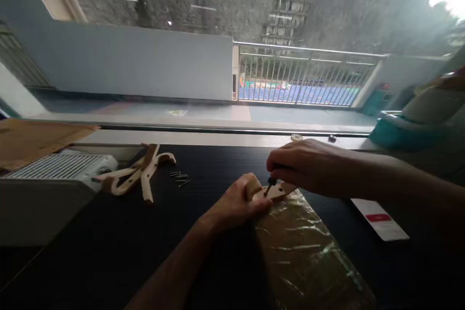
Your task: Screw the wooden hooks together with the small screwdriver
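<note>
Driver (269,187) mostly hidden: handle enclosed by the closed right hand (303,162), only the shaft seen, tip set against the wood piece (278,192); whether a screw lies beneath cannot be told. Wood piece gripped by the left hand (247,198) at the far end of the wrapped slab (301,247), its ends partly covered by both hands. Slab cut off by the lower edge. Box (43,208) cut off at left; ribbed unit (61,167) held in it, lower part hidden. Screws (179,177) scattered near loose wood parts (147,174).
</note>
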{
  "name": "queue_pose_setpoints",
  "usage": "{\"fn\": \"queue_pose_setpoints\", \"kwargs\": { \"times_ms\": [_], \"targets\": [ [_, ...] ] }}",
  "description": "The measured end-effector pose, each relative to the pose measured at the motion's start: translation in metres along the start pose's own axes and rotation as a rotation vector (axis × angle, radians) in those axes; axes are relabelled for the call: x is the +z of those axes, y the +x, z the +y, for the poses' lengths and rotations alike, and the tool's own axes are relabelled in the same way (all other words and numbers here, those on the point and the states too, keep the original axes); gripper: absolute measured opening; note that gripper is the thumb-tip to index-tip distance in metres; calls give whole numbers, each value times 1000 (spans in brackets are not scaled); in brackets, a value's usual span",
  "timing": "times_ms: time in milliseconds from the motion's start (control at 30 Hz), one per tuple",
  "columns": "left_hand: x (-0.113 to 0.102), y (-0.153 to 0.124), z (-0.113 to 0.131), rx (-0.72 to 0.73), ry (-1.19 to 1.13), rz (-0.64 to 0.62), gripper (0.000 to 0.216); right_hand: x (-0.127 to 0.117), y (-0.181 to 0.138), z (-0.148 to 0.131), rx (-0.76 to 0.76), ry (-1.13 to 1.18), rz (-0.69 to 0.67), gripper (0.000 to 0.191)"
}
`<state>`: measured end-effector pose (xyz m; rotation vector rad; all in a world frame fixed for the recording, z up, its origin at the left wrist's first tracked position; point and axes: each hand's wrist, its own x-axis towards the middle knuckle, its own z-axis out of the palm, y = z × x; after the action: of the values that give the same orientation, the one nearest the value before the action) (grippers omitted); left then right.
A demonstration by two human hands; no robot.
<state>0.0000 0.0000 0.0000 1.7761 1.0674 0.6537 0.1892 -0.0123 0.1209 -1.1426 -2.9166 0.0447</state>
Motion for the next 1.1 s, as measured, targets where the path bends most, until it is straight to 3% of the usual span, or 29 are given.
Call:
{"fn": "queue_pose_setpoints", "kwargs": {
  "times_ms": [300, 400, 567, 767, 933, 1100],
  "targets": [
    [0, -3, 0, 2, -41, -35, 28, -1, 19, -18, 304, -119, 37, 34],
    [-1, -2, -1, 8, -63, -45, 29, -7, 18, -22, 293, -151, 8, 34],
    [0, -1, -2, 21, -77, -52, 29, -16, 8, -19, 148, -78, 19, 22],
    [0, -2, -2, 12, -69, -41, 28, -14, 5, -11, 36, 20, -18, 20],
    [0, -3, -1, -4, -70, -36, 28, -6, 5, -6, 80, 33, 36, 19],
    [1, -2, -3, -12, -72, -34, 28, 1, 14, -15, 283, -52, 60, 27]
  ]
}}
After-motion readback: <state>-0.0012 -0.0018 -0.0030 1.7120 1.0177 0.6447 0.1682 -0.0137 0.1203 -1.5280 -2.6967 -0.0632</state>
